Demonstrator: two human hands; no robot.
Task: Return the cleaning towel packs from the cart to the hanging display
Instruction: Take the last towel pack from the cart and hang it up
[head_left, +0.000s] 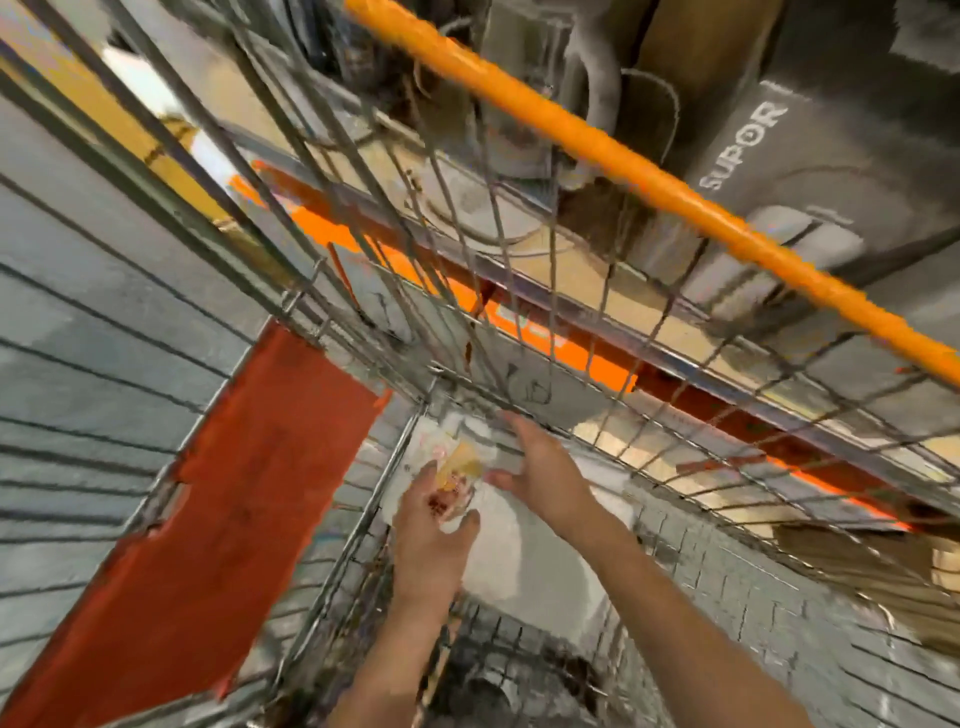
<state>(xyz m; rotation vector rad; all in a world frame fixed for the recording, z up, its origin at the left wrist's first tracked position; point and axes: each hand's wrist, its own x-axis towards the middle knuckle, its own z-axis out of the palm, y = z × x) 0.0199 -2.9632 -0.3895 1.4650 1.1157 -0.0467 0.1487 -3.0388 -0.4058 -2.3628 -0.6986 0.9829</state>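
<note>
I look down into a wire shopping cart (358, 525). In its far corner lies a white cleaning towel pack (467, 467) with a yellow and red label. My left hand (434, 540) grips the pack's near end, thumb and fingers curled round it. My right hand (540, 467) reaches in beside it with fingers stretched out, touching the pack's right edge. More white packaging (498, 561) lies on the cart floor under my hands. The picture is blurred by motion. The hanging display is not in sight.
The cart's orange handle bar (623, 171) crosses the top right. An orange-red flap (234, 493) hangs on the cart's left side. Beyond the wire wall stand a grey SUPOR box (779, 156) and brown cartons (691, 57) on a shelf. Grey tiled floor (78, 364) lies to the left.
</note>
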